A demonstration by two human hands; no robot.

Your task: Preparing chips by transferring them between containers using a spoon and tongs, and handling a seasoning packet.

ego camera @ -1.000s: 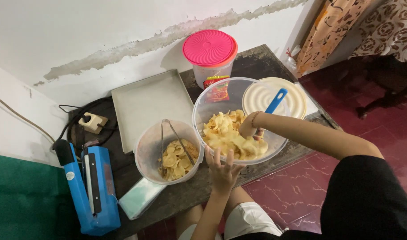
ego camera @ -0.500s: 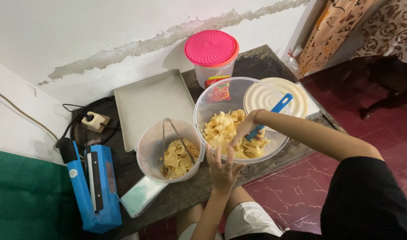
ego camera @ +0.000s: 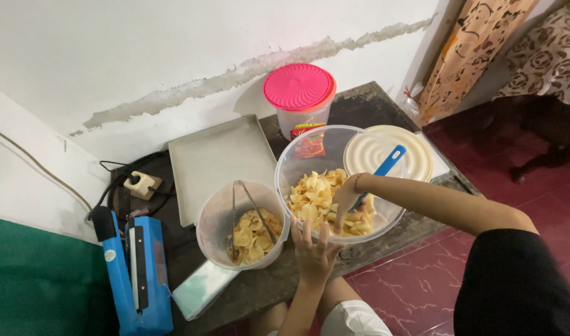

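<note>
Your right hand [ego camera: 346,200] closes its grip on the blue-handled scoop [ego camera: 384,169] inside the large clear plastic bowl [ego camera: 297,163] of pale yellow chips [ego camera: 316,198] on the worktop [ego camera: 372,102]; your left hand [ego camera: 313,249] presses open-fingered against the bowl's near wall.

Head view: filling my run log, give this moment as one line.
right hand: grips blue scoop in chips | left hand: steadies big clear bowl

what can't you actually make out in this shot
Head view only:
- Working end of the blue-handled tool: buried in the chips, behind the right hand.
- Tips of the tongs: lost among chips in the small tub.
- Left hand palm: pressed to the big bowl.
- Blue sealer: base cut by the bottom edge.
</note>
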